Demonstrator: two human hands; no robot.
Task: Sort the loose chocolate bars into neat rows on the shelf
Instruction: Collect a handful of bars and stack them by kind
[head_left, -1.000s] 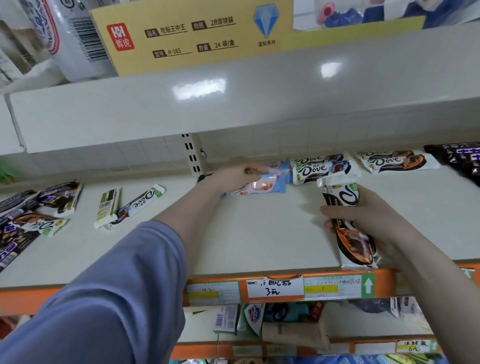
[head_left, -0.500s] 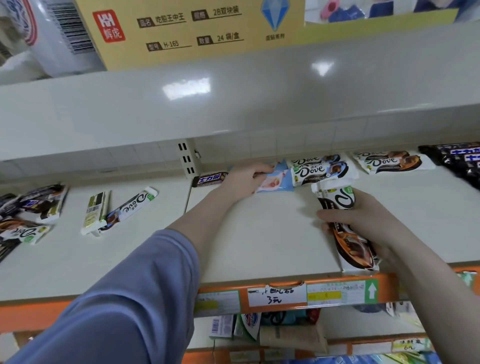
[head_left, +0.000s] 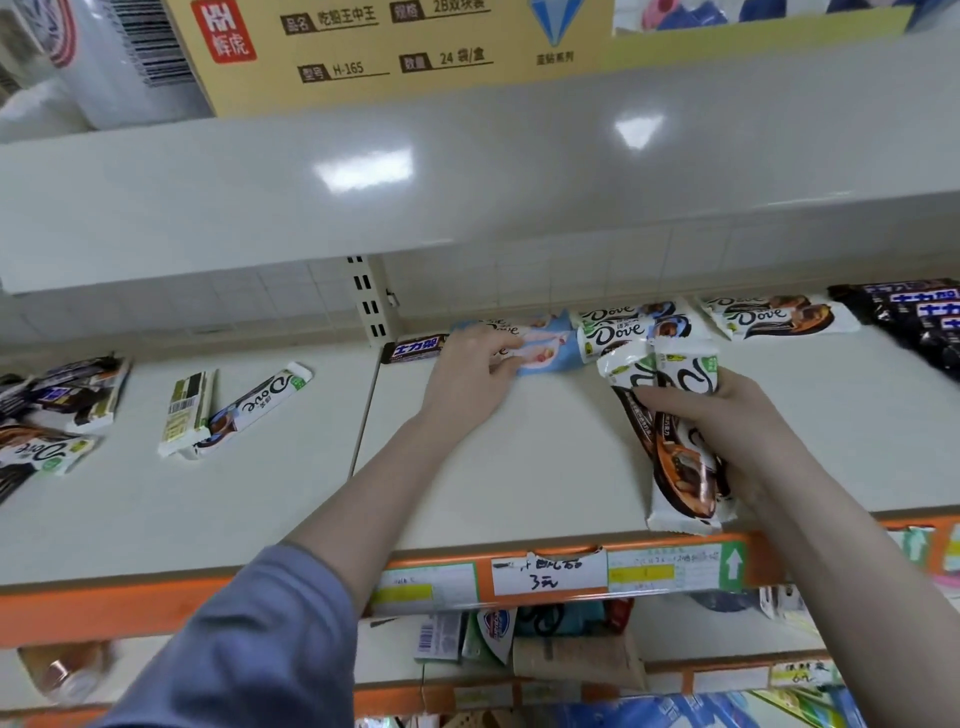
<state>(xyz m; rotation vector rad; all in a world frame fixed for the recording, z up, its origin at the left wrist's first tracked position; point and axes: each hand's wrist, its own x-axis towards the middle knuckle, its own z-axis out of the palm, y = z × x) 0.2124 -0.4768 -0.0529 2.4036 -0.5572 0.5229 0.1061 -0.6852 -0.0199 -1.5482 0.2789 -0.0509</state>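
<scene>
My left hand (head_left: 470, 371) rests on the light blue Dove bars (head_left: 548, 345) at the back of the cream shelf (head_left: 519, 467), its fingers lying over their left end. My right hand (head_left: 727, 426) grips two or three white-and-brown Dove bars (head_left: 675, 467) that stand lengthwise on the shelf near its front edge. Behind them lie white Dove bars (head_left: 631, 325) and another Dove pile (head_left: 774, 314) in a row. A dark Snickers-type bar (head_left: 415, 347) lies left of my left hand.
Loose bars lie on the left shelf section: a Dove bar (head_left: 254, 410), a flipped bar (head_left: 184, 410) and a mixed heap (head_left: 57, 410). Dark bars (head_left: 919, 317) sit far right. An upper shelf (head_left: 467, 171) overhangs. The orange price rail (head_left: 519, 574) marks the front edge.
My left hand has pushed the light blue bars back and to the right against the white Dove row. My right hand has brought its bars slightly up and toward the back.
</scene>
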